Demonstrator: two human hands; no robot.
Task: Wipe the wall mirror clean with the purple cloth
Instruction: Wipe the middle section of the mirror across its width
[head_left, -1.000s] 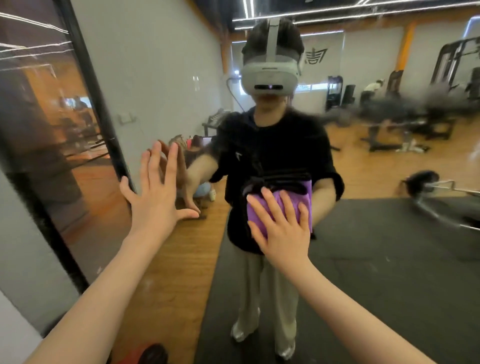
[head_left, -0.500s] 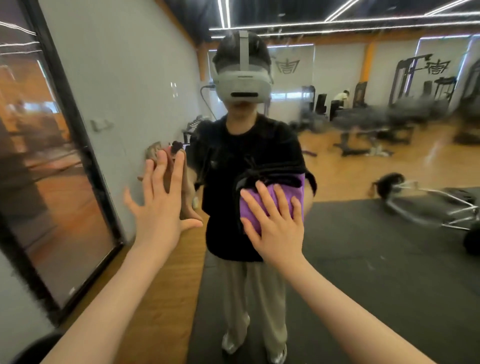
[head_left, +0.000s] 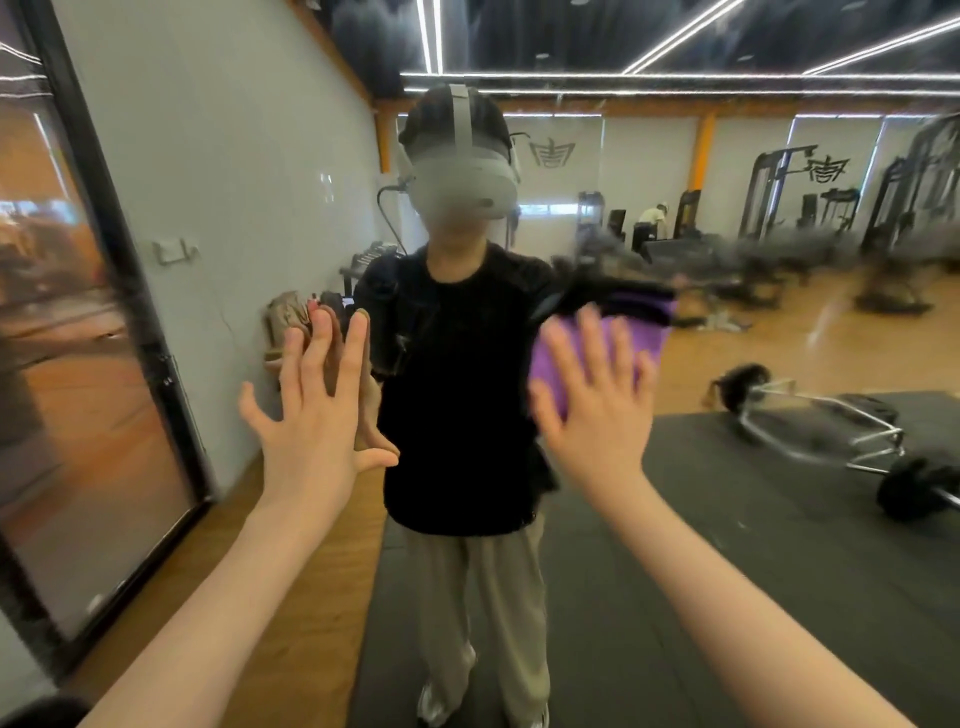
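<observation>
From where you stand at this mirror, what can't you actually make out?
Head view only:
- Purple cloth: mostly covered by the right hand pressing it flat; its right edge is smeared by motion.
- Wall mirror: dirt or streaks cannot be judged.
- Left hand: fingers spread at the glass; contact cannot be confirmed.
- Reflected gym machines: blurred.
- Both elbows: cut off by the bottom edge.

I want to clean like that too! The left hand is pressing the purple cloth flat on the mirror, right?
Not quite. The head view shows the right hand pressing the purple cloth flat on the mirror; the left hand is bare, fingers spread.
</observation>
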